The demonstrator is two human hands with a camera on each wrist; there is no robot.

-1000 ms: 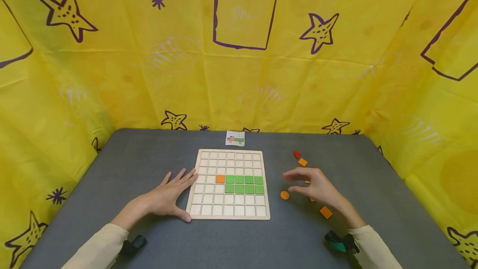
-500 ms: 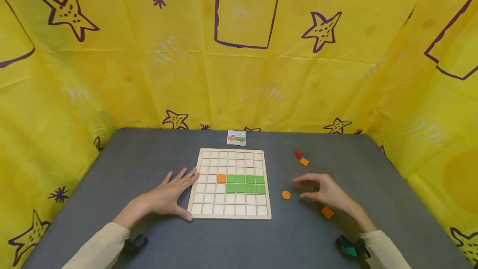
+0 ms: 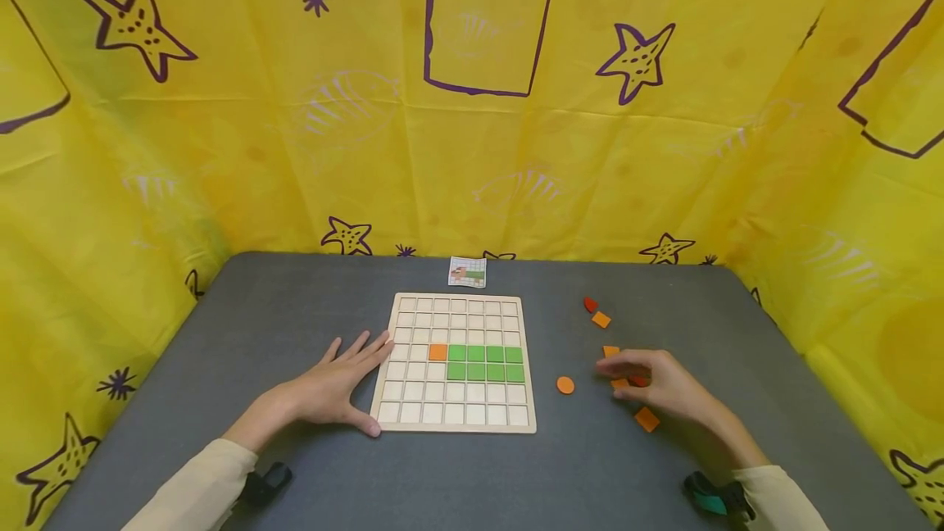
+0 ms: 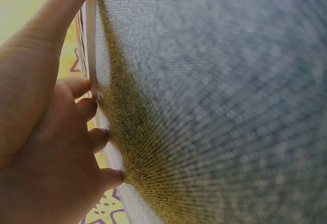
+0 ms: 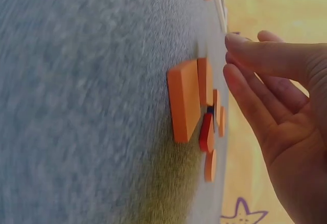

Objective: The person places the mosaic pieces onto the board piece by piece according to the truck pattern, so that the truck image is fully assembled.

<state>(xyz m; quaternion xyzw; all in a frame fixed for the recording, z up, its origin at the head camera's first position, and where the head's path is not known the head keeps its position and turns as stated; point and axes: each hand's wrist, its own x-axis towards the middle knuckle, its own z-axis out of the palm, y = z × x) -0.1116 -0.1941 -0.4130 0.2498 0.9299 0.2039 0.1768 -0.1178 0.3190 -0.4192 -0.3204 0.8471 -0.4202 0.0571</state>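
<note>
Head view: A pale wooden square grid board (image 3: 457, 429) lies flat on the dark grey table (image 3: 310, 293). The left hand (image 3: 332, 392) spreads along its left edge, fingers and thumb touching it, grasping nothing. The right hand (image 3: 664, 383) is bent above the loose pieces, thumb and fingers apart, nothing visibly held. Risk, in my judgement: a sideways push by the left hand could slide the board; a low sweep of the right could scatter pieces. Count: one board, seven columns by seven rows; eight green square tiles (image 3: 475, 353) and one orange square tile (image 3: 438, 352) set in it; one small printed card (image 3: 468, 272) beyond. Loose at right: one orange disc (image 3: 565, 385), four other orange pieces (image 3: 646, 419), two red pieces (image 3: 591, 304); the hand may hide more.

Left wrist view: One board edge, thumb and fingertips against it. Uneven pressure there might turn the board.

Right wrist view: Fingers and thumb hang clear of the pieces. Crowding could cause a neighbour to be knocked. Count: six orange pieces, one red, one dark fragment (image 5: 210, 109), its shape unclear.
</note>
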